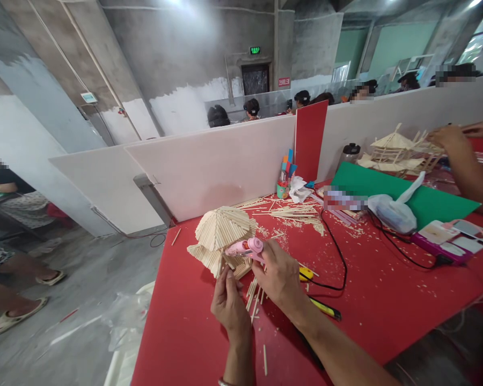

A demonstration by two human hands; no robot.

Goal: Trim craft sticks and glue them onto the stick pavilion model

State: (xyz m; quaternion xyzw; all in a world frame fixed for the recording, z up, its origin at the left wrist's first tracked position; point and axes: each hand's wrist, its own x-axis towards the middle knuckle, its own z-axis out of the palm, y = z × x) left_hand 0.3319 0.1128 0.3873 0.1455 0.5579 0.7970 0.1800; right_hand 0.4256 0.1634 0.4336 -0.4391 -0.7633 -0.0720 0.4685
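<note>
Two bare hands meet at the lower centre of the frame, over a red tabletop. The right hand has its fingers wrapped around the handle of a pink glue gun, nozzle angled toward the left of the frame. The left hand has thumb and forefinger pressed together at the near edge of a pale wooden stick-built model with a domed, ribbed roof, just left of centre; whether a thin stick lies between those fingertips is too small to tell.

The nozzle sits very near the left fingertips, so if the gun is hot, a small slip could burn them or drop glue on the wrong slats. Pressing too hard on the flared lower eave might snap it or tip the model. A black cable loops across the table right of centre and could snag a forearm and jerk the gun, if it feeds it. A yellow-and-black cutter lies beside the right forearm, where a careless sweep might catch it.
</note>
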